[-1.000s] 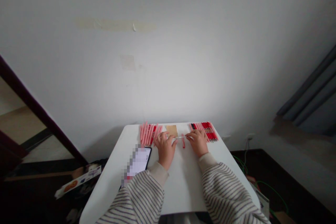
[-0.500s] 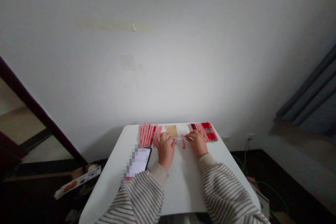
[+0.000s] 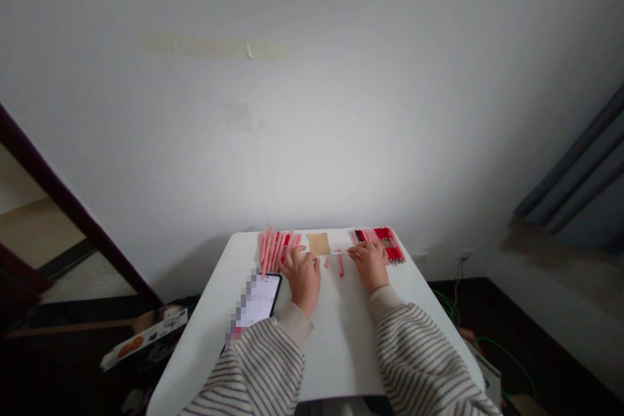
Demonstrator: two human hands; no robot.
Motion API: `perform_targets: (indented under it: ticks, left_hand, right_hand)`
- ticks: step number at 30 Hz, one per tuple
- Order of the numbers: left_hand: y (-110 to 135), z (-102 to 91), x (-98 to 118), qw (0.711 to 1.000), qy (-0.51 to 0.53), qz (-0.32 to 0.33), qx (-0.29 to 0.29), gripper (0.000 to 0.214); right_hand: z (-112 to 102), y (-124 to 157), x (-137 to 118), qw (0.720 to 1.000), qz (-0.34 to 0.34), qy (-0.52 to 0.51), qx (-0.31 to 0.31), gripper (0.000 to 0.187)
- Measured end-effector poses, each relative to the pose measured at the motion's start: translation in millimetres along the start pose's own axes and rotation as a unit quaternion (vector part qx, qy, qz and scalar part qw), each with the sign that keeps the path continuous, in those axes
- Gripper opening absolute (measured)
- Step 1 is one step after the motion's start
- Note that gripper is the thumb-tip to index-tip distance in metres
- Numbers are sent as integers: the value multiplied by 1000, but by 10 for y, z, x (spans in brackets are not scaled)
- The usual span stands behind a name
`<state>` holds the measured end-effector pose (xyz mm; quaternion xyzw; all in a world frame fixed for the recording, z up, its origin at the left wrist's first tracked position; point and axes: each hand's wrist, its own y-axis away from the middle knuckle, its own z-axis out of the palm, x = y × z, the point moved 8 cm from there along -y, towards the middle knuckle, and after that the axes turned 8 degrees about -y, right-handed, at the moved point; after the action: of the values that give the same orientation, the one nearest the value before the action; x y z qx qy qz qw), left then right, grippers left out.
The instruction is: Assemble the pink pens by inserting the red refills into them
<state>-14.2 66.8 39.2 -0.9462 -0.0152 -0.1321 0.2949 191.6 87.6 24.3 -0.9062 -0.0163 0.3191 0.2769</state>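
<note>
My left hand (image 3: 302, 273) rests on the white table (image 3: 341, 338) with its fingers curled, beside a heap of pink pen barrels (image 3: 273, 248). Whatever it holds is hidden. My right hand (image 3: 370, 263) pinches the right end of a thin white rod (image 3: 340, 252), next to a row of red pens (image 3: 387, 242). A small red piece (image 3: 340, 265) and a short pink piece (image 3: 326, 262) lie between my hands.
A brown card (image 3: 319, 242) lies at the table's far edge by the wall. A phone (image 3: 256, 302) lies near my left forearm. On the dark floor a box (image 3: 143, 335) sits to the left and green cables (image 3: 487, 341) to the right.
My left hand has let go of the thin rod's left end and drawn back to the left, uncovering the short pink piece. My right hand still holds the rod.
</note>
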Motion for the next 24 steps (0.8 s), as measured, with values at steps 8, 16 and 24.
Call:
perform_targets:
  ticks: [8, 16, 24]
  left_hand:
    - [20, -3, 15, 999, -29, -1, -14, 13]
    - [13, 3, 12, 998, -50, -6, -36, 15]
    - [14, 16, 2, 998, -51, -8, -34, 16]
  right_hand:
    - [16, -1, 23, 1000, 14, -9, -7, 11]
    - [21, 1, 24, 1000, 17, -4, -17, 13]
    - [33, 3, 31, 1000, 10, -10, -15, 13]
